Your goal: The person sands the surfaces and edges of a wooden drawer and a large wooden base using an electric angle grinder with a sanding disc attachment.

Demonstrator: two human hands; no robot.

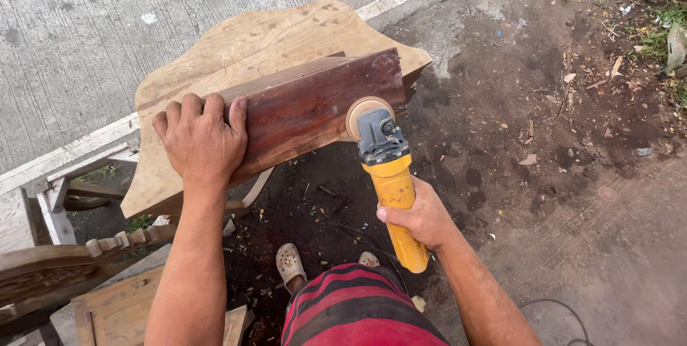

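The left hand lies flat with its fingers curled over the top edge of a dark red wood board, pressing on the board's left end, left of the middle of the frame. The board stands on its long edge, tilted up toward the right, and it rests on a pale wooden worktop with a wavy edge in the upper middle. The right hand is closed tight around the yellow handle of a grinder, just right of the middle. The grinder has a grey head and a round tan sanding disc, and the disc touches the right part of the board's face. Below the board are two light shoes on dark dirt ground, and red and black striped shorts fill the bottom middle. A thin black cord lies on the ground at the lower right. Grey concrete pavement fills the upper left. Carved wooden furniture parts sit at the lower left.
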